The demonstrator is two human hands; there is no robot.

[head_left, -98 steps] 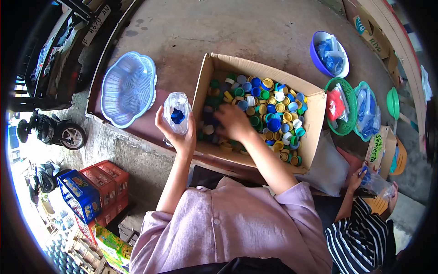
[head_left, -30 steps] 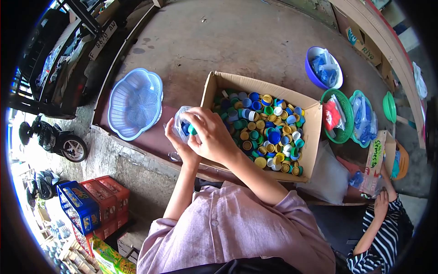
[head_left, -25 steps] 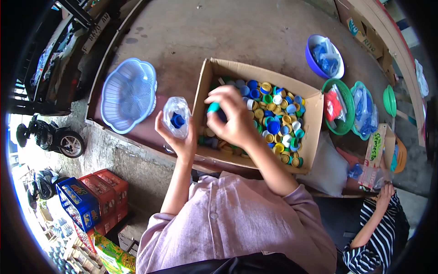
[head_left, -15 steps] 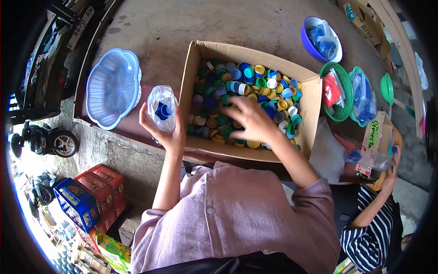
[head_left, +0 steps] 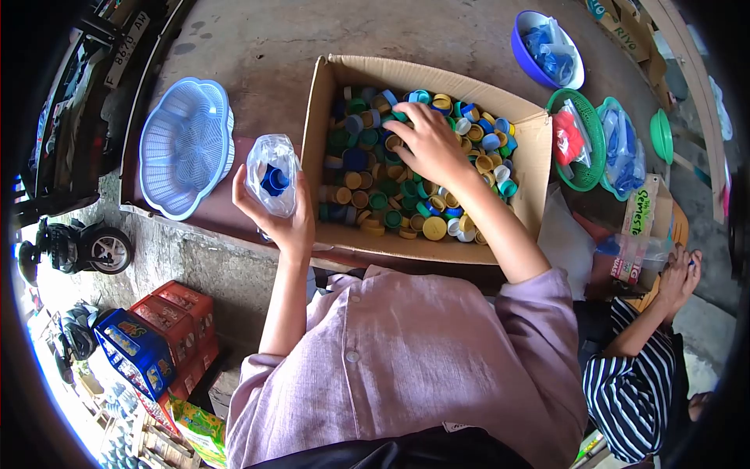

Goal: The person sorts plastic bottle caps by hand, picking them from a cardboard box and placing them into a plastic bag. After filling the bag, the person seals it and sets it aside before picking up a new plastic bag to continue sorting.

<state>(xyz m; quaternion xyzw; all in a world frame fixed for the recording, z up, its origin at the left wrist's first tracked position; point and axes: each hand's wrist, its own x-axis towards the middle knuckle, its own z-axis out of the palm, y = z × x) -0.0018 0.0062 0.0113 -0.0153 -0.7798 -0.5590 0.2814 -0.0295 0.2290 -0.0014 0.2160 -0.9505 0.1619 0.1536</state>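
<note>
My left hand is wrapped round a clear plastic bag, its mouth facing up, with blue bottle caps inside. To the right of it, a cardboard box holds a heap of loose bottle caps in blue, green, yellow and white. Over the upper middle of this heap is my right hand, fingers apart and bent down to the caps. No cap can be made out in its grasp, though the undersides of the fingertips are partly hidden.
A light-blue plastic basket stands at left. Beyond the box are a purple bowl, a green basket and a bowl of blue bags. A co-worker in a striped top sits at right, hands near a cardboard piece. Red crates are lower left.
My right hand has moved up and slightly right, from above the middle of the caps to the far part of the heap. My left hand still holds the bag. The co-worker's hands have come together.
</note>
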